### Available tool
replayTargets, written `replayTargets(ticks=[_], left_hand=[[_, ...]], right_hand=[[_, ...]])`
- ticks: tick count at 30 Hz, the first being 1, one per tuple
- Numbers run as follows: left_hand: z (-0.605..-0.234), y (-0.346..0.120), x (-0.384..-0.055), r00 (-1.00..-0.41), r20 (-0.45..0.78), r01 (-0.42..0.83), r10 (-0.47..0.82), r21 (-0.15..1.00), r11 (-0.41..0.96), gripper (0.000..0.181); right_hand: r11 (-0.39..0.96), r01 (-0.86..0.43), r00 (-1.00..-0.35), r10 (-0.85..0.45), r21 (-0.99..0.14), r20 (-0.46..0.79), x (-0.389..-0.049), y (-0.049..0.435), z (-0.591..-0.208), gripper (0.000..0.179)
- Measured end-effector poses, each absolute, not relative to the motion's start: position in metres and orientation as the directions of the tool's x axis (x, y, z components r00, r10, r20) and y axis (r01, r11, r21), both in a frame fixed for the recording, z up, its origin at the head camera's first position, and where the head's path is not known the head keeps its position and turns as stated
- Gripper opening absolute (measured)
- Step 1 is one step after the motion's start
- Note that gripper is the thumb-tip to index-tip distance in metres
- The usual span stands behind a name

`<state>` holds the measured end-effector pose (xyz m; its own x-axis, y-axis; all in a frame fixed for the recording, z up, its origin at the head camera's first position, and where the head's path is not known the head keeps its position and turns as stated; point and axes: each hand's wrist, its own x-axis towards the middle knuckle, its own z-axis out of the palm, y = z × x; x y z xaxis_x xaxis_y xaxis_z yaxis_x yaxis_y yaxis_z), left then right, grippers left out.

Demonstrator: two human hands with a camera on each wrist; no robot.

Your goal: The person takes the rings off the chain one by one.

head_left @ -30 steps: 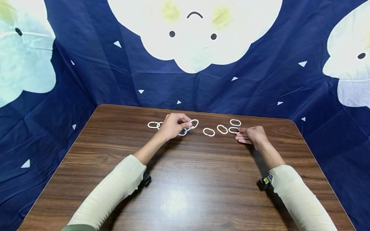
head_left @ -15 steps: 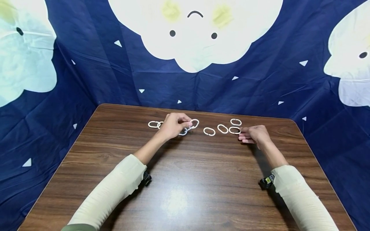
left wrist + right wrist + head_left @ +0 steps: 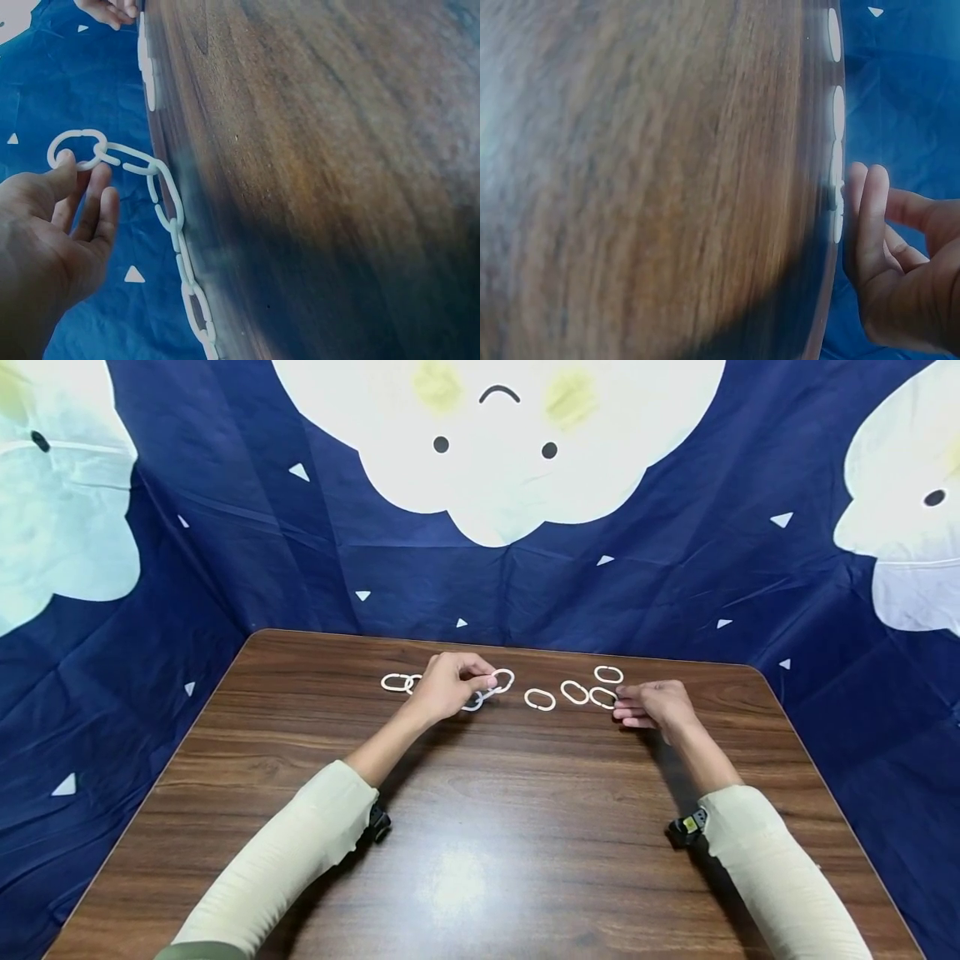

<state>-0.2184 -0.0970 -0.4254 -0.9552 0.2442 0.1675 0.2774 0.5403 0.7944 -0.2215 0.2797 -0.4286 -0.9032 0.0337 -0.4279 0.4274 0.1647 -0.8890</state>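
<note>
My left hand (image 3: 444, 685) pinches the end link (image 3: 66, 140) of a white plastic chain (image 3: 169, 180) between thumb and fingers. That end is raised, and the chain trails down to the left, partly hidden behind the hand in the head view. Two of its links (image 3: 394, 682) show at the far left. My right hand (image 3: 654, 703) reaches in low at the right, its fingers fairly straight. Its fingertips (image 3: 877, 176) are right at the right end of a loose white oval link (image 3: 601, 698), which lies slightly tilted on the table.
Other loose white links lie nearby: one (image 3: 540, 699) between the hands, one (image 3: 574, 692) beside the right hand's link, and one (image 3: 608, 674) behind it. The wooden table (image 3: 450, 793) ends at a dark blue cloth (image 3: 510, 602) with cloud prints.
The link at my right fingertips has turned slightly, and the right hand shifted a little right, then back. My left hand keeps its pinch on the chain's end link.
</note>
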Motion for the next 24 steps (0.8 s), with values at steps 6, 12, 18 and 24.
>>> replayTargets(ticks=[6,12,18,24], left_hand=[[-0.427,-0.096,-0.220,-0.954,0.170,0.280,0.247,0.798,0.533,0.018],[-0.428,-0.094,-0.223,-0.951,0.190,0.295,0.245,0.801,0.521,0.017],[-0.427,-0.092,-0.224,-0.949,0.192,0.297,0.250,0.807,0.510,0.017],[-0.428,-0.091,-0.223,-0.952,0.179,0.286,0.249,0.814,0.505,0.018]], right_hand=[[0.175,0.393,-0.918,0.017,-0.903,-0.396,-0.223,0.278,-0.431,0.032],[0.188,0.351,-0.933,-0.012,-0.917,-0.360,-0.227,0.275,-0.429,0.029],[0.183,0.305,-0.949,-0.024,-0.935,-0.314,-0.230,0.267,-0.424,0.024],[0.188,0.295,-0.949,-0.053,-0.937,-0.310,-0.231,0.254,-0.424,0.038]])
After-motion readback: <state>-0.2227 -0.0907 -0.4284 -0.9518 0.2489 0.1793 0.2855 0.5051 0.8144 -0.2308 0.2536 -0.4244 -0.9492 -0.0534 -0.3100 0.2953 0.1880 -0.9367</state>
